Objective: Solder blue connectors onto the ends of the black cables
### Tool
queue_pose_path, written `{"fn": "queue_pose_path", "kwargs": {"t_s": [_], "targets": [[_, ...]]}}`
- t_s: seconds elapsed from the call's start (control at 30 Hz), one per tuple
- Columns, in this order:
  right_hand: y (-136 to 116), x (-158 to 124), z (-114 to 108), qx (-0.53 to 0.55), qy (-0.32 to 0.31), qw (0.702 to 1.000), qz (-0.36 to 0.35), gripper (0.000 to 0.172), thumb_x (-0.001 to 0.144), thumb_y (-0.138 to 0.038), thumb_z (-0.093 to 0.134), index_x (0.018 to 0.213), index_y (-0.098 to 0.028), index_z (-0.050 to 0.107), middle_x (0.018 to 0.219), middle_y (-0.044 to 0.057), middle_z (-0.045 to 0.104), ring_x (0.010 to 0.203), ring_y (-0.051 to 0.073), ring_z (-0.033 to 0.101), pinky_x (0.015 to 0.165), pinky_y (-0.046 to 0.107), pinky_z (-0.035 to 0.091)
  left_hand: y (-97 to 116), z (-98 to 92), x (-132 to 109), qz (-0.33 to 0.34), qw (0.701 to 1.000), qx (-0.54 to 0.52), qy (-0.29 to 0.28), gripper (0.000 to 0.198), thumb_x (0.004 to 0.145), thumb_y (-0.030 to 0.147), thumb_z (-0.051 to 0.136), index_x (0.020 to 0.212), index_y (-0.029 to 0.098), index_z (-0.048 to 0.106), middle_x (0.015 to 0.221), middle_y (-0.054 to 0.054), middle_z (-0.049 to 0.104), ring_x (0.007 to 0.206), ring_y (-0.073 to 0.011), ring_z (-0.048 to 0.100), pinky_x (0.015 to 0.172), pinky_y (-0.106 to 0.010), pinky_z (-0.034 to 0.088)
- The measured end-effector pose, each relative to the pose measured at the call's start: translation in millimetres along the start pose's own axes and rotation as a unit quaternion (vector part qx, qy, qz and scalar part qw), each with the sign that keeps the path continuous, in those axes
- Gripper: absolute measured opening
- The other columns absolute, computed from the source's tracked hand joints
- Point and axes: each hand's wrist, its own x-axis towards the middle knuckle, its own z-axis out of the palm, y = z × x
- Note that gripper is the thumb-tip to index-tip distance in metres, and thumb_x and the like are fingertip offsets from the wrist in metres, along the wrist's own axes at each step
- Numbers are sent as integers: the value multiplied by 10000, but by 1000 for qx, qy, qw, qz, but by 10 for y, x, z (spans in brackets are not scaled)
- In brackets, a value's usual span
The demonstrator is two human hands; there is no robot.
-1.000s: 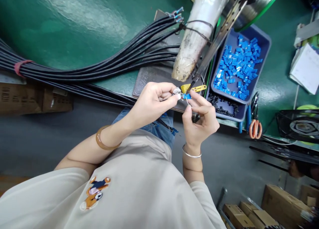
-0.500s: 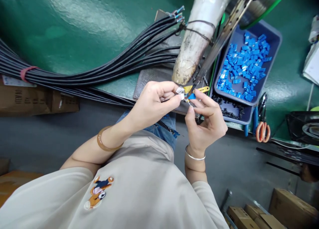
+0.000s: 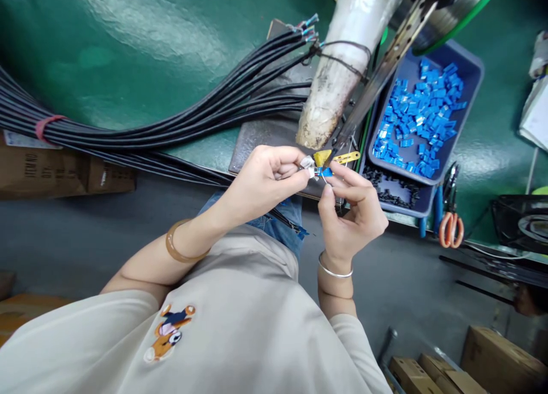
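Leftmost, black cables [image 3: 171,125] sweep across the green surface [image 3: 128,40]. Centrally, the left hand [image 3: 263,180] pinches a cable end — seemingly white-tipped — against a small blue connector [image 3: 326,172] nipped by the right hand [image 3: 353,211]. Far right, a tray [image 3: 468,105] holds blue connectors.

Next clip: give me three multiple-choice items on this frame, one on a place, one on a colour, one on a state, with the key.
1. Where do the loose small blue plastic connectors lie?
A. in the grey-blue plastic tray
B. on the floor
C. in a cardboard box

2. What colour are the handles of the scissors?
A. green
B. orange
C. white

3. How are the hands?
A. both flat on the bench
B. one hanging idle
C. both pinching a small blue piece

Key: A, they fill the tray; B, orange loops show; C, left hand and right hand fingers meet on it.
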Motion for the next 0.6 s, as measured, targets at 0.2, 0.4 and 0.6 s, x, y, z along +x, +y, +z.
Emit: {"fn": "queue_pose_path", "kwargs": {"t_s": [0.2,0.4,0.6], "targets": [[-47,42,-27,-30,-2,999,-13,125,841,-102,643,899,-210,617,1105,36,717,917,173,732,811,376,655,37,9,-4,27,999,19,5,134,825,153,583,691,156,574,536,56,319,472,-38,239,424,-208,182],[-25,19,-14,-19,1,1000,-18,138,828,-87,634,858,-205,569,1114,44,709,919,171,734,779,357,664,21,-6,2,10,999,30,-8,151,840,157,563,688,153,563,530,58,300,474,-39,225,430,-211,170],[-3,33,-16,-31,4,999,-25,188,777,-43,684,869,-194,621,1041,41,739,905,171,736,799,344,650,-13,-11,-4,-4,999,36,-19,166,859,178,550,694,154,551,547,54,301,496,-47,234,448,-217,180]]}}
